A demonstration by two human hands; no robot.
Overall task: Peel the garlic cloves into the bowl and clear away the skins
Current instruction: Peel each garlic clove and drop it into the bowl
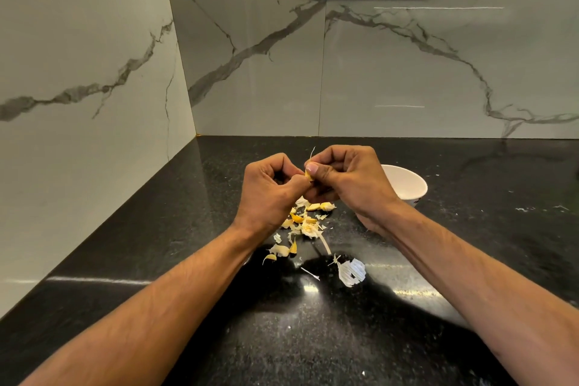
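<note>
Both hands pinch one garlic clove (pixel 309 175) above the worktop's back edge, left hand (pixel 266 189) and right hand (pixel 347 180) either side; the bowl (pixel 407 185) lies just beyond the right hand, so that hand is nearer for the drop.

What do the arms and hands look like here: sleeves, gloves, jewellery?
Both forearms are bare up to the frame edge, with no sleeves in view. The left hand and right hand wear no gloves. No rings, watch or wristbands show on the visible sides. Nails look short.
</note>
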